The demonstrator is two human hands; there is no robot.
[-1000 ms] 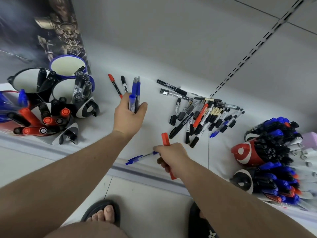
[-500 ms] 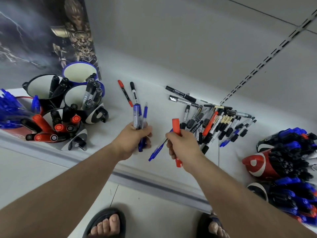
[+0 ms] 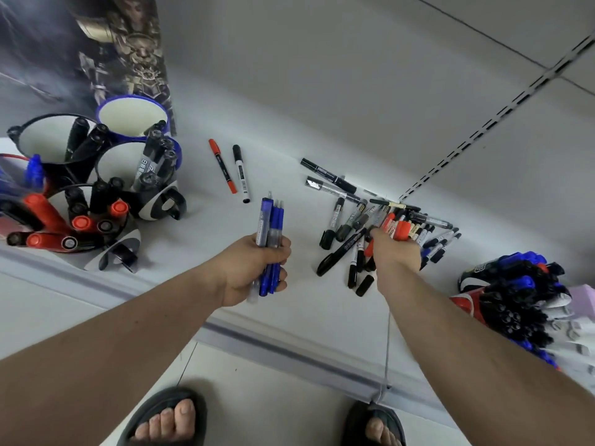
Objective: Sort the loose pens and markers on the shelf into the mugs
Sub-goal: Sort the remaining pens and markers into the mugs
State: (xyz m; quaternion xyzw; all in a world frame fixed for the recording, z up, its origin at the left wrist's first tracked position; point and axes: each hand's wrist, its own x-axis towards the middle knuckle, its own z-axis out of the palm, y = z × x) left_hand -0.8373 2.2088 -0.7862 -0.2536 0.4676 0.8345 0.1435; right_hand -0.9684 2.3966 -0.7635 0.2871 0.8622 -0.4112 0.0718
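Note:
My left hand (image 3: pixel 254 268) grips a bundle of blue pens (image 3: pixel 270 226), tips pointing away, above the white shelf (image 3: pixel 199 239). My right hand (image 3: pixel 396 252) reaches into the pile of loose black, grey and red markers (image 3: pixel 347 217) and holds a red marker (image 3: pixel 401 231); its fingers are hidden among the markers. A loose red marker (image 3: pixel 222 165) and a black-capped white marker (image 3: pixel 240 173) lie apart further back. At the left stand the mugs: an empty blue one (image 3: pixel 132 117), a black one (image 3: pixel 48 140), one with black markers (image 3: pixel 138 165), one with red and black markers (image 3: pixel 80 220).
Mugs stuffed with blue and black markers (image 3: pixel 515 300) lie on their sides at the right. A dark poster (image 3: pixel 80 43) stands behind the left mugs. The shelf's front edge (image 3: pixel 289 342) runs below my wrists, with my sandalled feet (image 3: pixel 167 420) on the floor.
My right hand has moved forward and right into the marker pile, still holding the red marker; the blue pen it carried is no longer in it. My left hand keeps its pen bundle.

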